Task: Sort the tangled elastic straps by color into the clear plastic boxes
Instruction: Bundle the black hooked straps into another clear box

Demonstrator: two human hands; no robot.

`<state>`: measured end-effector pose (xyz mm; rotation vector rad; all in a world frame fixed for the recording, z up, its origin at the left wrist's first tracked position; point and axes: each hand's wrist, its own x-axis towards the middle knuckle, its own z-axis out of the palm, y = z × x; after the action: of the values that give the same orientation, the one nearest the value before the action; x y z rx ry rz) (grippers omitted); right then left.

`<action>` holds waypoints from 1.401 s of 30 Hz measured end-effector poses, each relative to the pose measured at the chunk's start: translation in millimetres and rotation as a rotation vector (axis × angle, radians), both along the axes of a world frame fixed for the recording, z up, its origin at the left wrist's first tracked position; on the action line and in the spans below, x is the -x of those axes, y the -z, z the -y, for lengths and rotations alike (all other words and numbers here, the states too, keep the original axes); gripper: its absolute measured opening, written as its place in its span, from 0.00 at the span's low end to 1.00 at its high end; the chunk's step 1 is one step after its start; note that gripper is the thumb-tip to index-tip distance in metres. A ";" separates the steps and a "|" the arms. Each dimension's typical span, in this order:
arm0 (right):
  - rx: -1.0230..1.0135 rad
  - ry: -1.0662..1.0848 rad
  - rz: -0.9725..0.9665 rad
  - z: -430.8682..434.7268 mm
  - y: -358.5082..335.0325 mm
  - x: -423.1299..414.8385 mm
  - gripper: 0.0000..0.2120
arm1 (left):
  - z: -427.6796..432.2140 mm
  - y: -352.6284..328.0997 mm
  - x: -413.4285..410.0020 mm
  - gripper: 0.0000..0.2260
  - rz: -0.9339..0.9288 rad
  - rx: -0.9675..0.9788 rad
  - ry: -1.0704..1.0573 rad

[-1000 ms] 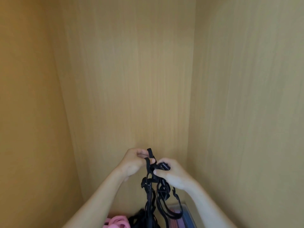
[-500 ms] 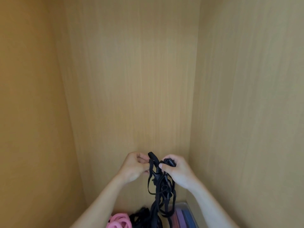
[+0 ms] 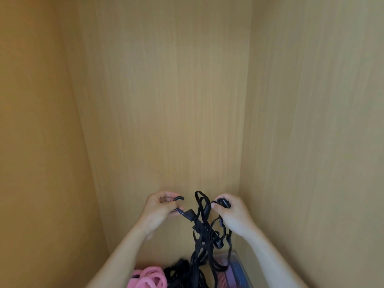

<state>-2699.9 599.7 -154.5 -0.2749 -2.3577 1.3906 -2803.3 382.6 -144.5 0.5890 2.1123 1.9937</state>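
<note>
A tangle of black elastic straps (image 3: 202, 229) hangs in the air between my two hands, its loops trailing down to the bottom edge of the view. My left hand (image 3: 159, 210) pinches one black strap end at the left of the tangle. My right hand (image 3: 233, 215) grips another black strap end at the right. More black straps (image 3: 180, 271) lie heaped below. Pink straps (image 3: 148, 278) are coiled at the bottom left. A clear plastic box (image 3: 239, 267) with purple and blue straps inside sits at the bottom right, partly behind the hanging loops.
Wooden panels close the space in: a back wall (image 3: 166, 100), a left wall (image 3: 37, 142) and a right wall (image 3: 311, 142). The surface under the straps is mostly out of view.
My hands have moved apart, pulling the two strap ends away from each other, and the top of the tangle has spread wider.
</note>
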 end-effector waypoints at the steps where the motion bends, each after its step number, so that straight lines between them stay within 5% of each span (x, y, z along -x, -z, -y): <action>1: 0.008 0.014 -0.001 -0.4 0.4 -0.1 0.02 | 3.0 0.6 0.4 0.09 0.014 -0.011 0.002; 5: 0.106 0.056 -0.003 -0.7 1.5 -2.3 0.03 | 13.2 4.8 -0.4 0.09 0.033 0.095 0.075; 15: 0.232 0.086 -0.067 -3.6 -3.4 -5.0 0.02 | 14.1 42.9 3.6 0.16 -0.125 0.779 0.137; 23: 0.525 -0.085 -0.129 3.8 -11.0 -2.7 0.04 | -22.7 49.7 -23.9 0.13 0.018 0.403 0.325; 27: 0.579 -0.083 -0.149 4.9 -8.5 -1.9 0.04 | -38.8 59.3 -37.6 0.21 0.094 0.342 0.397; 30: 0.620 -0.074 -0.158 7.0 -2.3 -4.3 0.05 | -49.3 72.0 -43.6 0.12 0.079 0.316 0.337; 35: 0.442 -0.013 -0.123 7.1 5.4 -11.3 0.04 | -51.6 71.2 -48.6 0.13 0.115 0.243 0.324; 42: 0.343 0.133 -0.140 13.4 17.5 -10.9 0.04 | -34.9 69.6 -33.8 0.17 0.122 0.410 0.315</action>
<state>-2689.0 586.3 -172.0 -0.4057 -1.9459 1.6847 -2769.6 417.6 -214.1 0.6538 2.1113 1.3482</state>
